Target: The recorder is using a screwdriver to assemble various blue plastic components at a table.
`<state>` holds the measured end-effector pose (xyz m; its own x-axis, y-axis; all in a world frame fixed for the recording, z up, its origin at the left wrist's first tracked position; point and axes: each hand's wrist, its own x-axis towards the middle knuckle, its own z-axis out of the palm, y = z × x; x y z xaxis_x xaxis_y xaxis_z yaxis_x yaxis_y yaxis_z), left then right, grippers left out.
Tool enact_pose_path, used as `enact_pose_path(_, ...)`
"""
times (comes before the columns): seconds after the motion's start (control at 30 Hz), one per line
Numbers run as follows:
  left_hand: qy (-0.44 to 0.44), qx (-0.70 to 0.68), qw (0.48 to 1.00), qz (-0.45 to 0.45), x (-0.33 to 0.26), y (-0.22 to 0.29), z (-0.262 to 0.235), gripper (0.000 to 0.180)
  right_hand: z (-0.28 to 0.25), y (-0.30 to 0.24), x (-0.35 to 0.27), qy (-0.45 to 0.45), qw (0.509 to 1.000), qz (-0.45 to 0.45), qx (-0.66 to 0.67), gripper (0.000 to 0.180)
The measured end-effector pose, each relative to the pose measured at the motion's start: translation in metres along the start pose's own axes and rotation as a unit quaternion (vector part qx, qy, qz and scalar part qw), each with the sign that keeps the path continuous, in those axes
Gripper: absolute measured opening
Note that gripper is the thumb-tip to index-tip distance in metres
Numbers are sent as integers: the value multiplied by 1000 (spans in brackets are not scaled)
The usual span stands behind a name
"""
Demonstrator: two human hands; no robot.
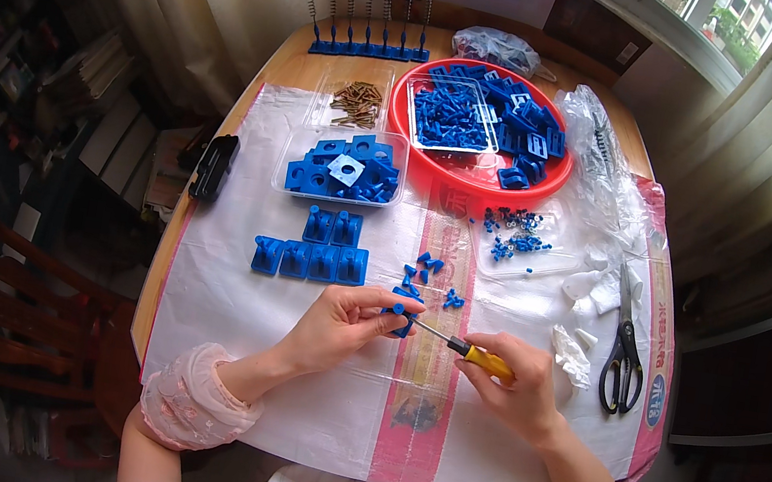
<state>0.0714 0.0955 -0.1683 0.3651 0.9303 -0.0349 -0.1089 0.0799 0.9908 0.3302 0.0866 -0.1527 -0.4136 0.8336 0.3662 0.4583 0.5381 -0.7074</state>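
Near the middle of the table, my left hand (339, 322) pinches a small blue plastic part (398, 313) between thumb and fingers. A screwdriver with a yellow handle (491, 362) is gripped in my right hand (524, 386), its shaft pointing left so that the tip meets the blue part. Whether a screw sits under the tip is too small to tell. Just beyond my left hand lie small loose blue pieces (454, 300). Farther left, several blue square-based pieces with upright posts (310, 261) stand in two rows.
A clear tub (278, 177) holds blue plates; brass-coloured screws (357, 103) lie behind it. The red basin (473, 190) contains more blue parts. Black-handled scissors (624, 361), crumpled tissue (571, 357) and a plastic bag (609, 150) lie right. Springs on rods (368, 24) stand far back.
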Motion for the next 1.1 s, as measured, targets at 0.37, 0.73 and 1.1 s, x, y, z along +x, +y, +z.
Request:
enact_pose_path(0.37, 21, 55, 998, -7, -2, 3, 2, 23, 0, -2, 2, -16, 973, 171, 152, 17)
enact_pose_path(0.73, 12, 26, 999, -22, -2, 1, 1, 28, -5, 2, 3, 28, 999, 9, -20, 22)
enact_pose_path(1.1, 10, 72, 997, 26, -2, 1, 3, 24, -8, 5, 1, -39, 991, 113, 57, 17)
